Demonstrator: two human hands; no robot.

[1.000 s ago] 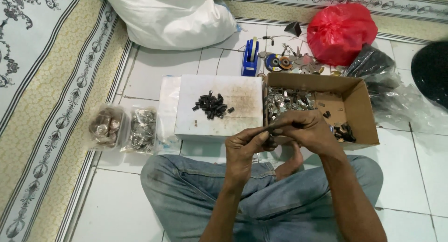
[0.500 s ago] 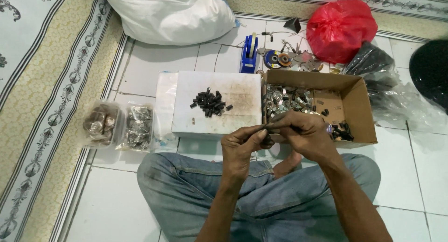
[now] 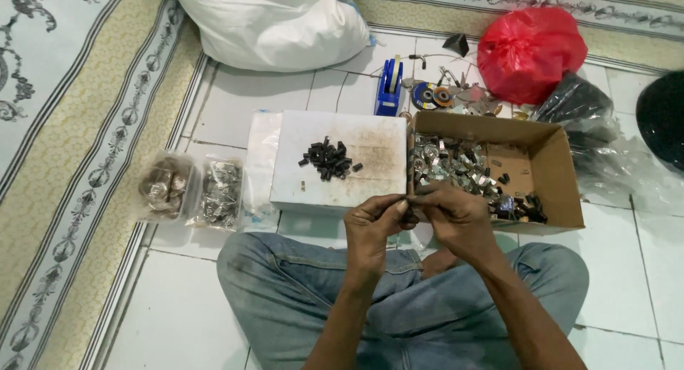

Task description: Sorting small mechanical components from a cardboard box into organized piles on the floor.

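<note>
1. Head view: person sits cross-legged on a white tile floor [image 3: 214,106], blue jeans [image 3: 313,291], both forearms reaching forward.
2. Left hand [image 3: 372,224] and right hand [image 3: 456,219] meet just over the near edge of a white board [image 3: 370,145] and a cardboard box [image 3: 552,163].
3. Both hands pinch one small dark part [image 3: 409,214] between them, fingertips closed on it; the part is mostly hidden, shape unclear.
4. White board lies flat on the floor; a little heap of small black pieces [image 3: 328,160] sits on it.
5. Cardboard box, touching the board's right side, holds shiny metal clips [image 3: 445,160] at the left and dark pieces [image 3: 524,206] in the near right corner.
6. Left of the board: two clear bags [image 3: 189,192] of metal bits.
7. Behind the board: blue tape dispenser [image 3: 389,87], then a large white sack [image 3: 278,21].
8. Far right: red plastic bag [image 3: 531,53], black plastic bag [image 3: 573,106].
9. Patterned mat [image 3: 71,127] along the left.
</note>
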